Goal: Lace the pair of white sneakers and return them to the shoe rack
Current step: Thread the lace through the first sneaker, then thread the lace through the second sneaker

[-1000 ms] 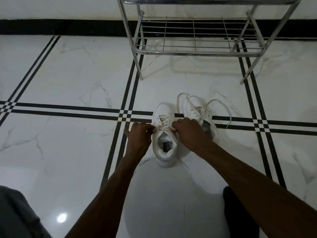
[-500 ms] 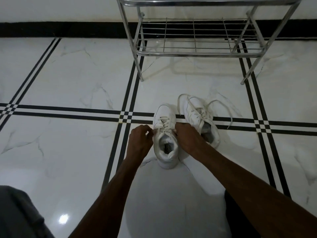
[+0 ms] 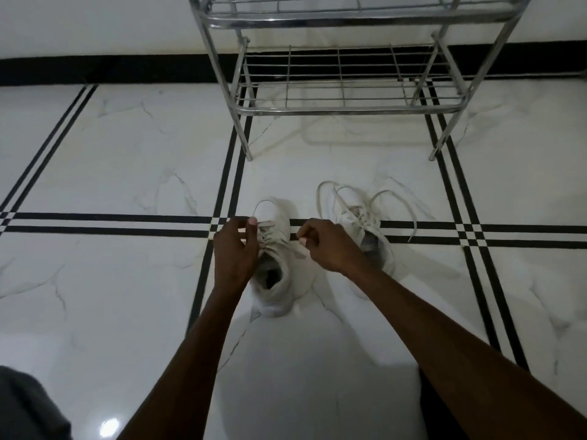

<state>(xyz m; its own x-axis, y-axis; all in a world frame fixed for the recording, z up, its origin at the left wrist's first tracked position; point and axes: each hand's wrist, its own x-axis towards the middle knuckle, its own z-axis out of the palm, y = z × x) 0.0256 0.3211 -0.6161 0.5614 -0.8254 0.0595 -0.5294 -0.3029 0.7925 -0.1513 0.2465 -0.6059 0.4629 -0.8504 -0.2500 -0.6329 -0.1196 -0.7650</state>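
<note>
Our left hand [image 3: 234, 249] sits at the left side of the near sneaker [image 3: 275, 249], which stands on the marble floor [image 3: 127, 173] with its toe pointing away from us. The fingers are curled and the thumb lies against the laces [image 3: 270, 236], pinched on what looks like a lace end, though we cannot tell how firm that hold is. If it slips as we pull, the crossings lower down could slacken and the lacing sit uneven.

Our right hand [image 3: 327, 246] is just beside the same shoe, its fingers bunched tight around a lace end near the upper eyelets. Pulling harder on one side than the other would likely drag the shoe sideways across this glossy floor.

Further right, touching our right wrist's far side, the second sneaker [image 3: 365, 230] lies with long loose loops [image 3: 397, 201] trailing over the tiles. We judge these the bigger hazard: they could snag on a forearm, or catch on the wire shelves when carried to the shoe rack [image 3: 346, 96], which stands beyond both shoes, its lower shelf bare.
</note>
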